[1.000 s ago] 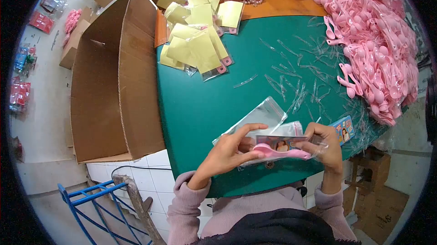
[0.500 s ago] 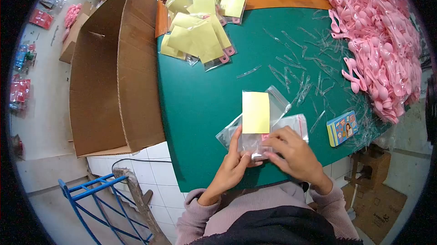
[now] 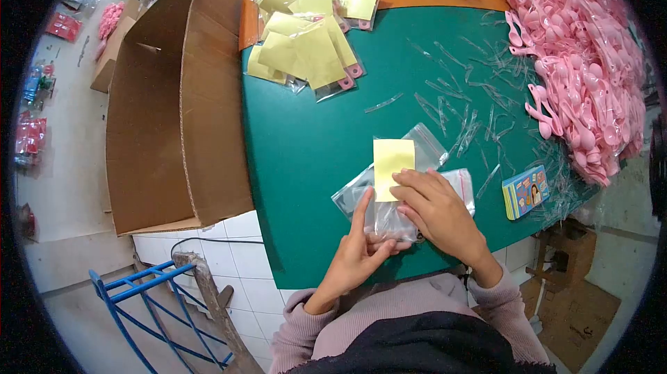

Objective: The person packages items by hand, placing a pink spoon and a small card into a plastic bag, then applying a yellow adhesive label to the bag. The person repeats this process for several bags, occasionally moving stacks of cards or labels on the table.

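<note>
A clear plastic bag [image 3: 390, 220] with a pale yellow card [image 3: 389, 172] at its upper end lies before me near the table's front edge. My left hand [image 3: 356, 261] grips the bag's lower left part, index finger stretched along its side, thumb near the bottom edge and the other fingers partly beneath the plastic. Across the lower right of the card and bag rests my right hand [image 3: 442, 218], its fingers stretched out flat and covering what is under them. More clear plastic bags [image 3: 458, 185] are spread underneath, on the green table top [image 3: 306, 186].
Yellow-backed packets [image 3: 303, 51] are heaped at the back left. Bagged pink spoons [image 3: 587, 75] form a large pile on the right, beside scattered clear plastic strips [image 3: 445, 110] and a stack of printed cards [image 3: 525, 192]. A tall cardboard box [image 3: 215, 103] borders the table's left side.
My right hand has moved up onto the card, its fingers flattening. The pink piece seen below the card is now hidden. My left hand keeps its hold; the whole view has shifted slightly.
</note>
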Demonstrator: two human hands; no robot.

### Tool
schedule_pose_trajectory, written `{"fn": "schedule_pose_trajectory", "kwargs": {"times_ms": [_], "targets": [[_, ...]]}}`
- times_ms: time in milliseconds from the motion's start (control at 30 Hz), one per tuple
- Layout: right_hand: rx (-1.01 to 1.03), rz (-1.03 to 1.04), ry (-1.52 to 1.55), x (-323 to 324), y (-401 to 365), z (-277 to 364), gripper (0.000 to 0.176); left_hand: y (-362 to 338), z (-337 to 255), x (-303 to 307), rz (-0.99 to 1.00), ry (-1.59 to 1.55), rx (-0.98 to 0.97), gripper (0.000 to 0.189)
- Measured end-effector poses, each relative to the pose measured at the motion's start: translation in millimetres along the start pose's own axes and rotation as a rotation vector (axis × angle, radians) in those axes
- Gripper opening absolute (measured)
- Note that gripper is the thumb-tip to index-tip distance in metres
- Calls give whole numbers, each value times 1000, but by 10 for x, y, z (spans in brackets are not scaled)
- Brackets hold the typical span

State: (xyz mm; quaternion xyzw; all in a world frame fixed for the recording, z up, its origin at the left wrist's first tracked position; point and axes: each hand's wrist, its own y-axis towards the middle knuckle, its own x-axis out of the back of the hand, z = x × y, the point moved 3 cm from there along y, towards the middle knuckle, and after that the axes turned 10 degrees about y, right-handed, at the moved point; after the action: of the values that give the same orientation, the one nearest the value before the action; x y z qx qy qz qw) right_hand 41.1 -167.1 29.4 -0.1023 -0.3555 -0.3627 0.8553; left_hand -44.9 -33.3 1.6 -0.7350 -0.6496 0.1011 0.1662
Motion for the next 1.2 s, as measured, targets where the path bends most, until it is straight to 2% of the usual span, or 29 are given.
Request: {"fn": "schedule_pose_trajectory", "kwargs": {"times_ms": [67, 267, 367, 433, 600, 667, 867, 900, 967, 1067, 1200], "targets": [[-17, 9, -12, -11, -8, -12, 27, -52, -14, -11, 54, -305, 87, 70], [-43, 15, -45, -38, -19, 6, 30, -156, 2, 52, 93, -200, 117, 66], [28, -47, -113, -17, -40, 107, 29, -198, 63, 81, 61, -176, 95, 64], [52, 28, 96, -22, -53, 214, 22, -209, 55, 89, 39, -235, 110, 62], [101, 57, 95, -219, -110, 324, 20, -238, 40, 104, 16, -242, 116, 57], [116, 82, 43, -237, -119, 341, 19, -235, 57, 120, -68, -89, 30, 55], [181, 103, -92, -228, -143, 359, 18, -169, 15, 92, -108, 5, -55, 54], [183, 102, -93, -228, -150, 367, 18, -143, 8, 92, -109, 5, -57, 54], [261, 140, -107, -241, -171, 406, 19, -79, 44, 75, -67, -221, 121, 53], [328, 161, -132, -254, -214, 410, 19, -19, 72, 49, -73, -321, 69, 53], [376, 200, -20, 36, -194, 433, 18, -35, 59, 33, -85, -246, 47, 49]]}}
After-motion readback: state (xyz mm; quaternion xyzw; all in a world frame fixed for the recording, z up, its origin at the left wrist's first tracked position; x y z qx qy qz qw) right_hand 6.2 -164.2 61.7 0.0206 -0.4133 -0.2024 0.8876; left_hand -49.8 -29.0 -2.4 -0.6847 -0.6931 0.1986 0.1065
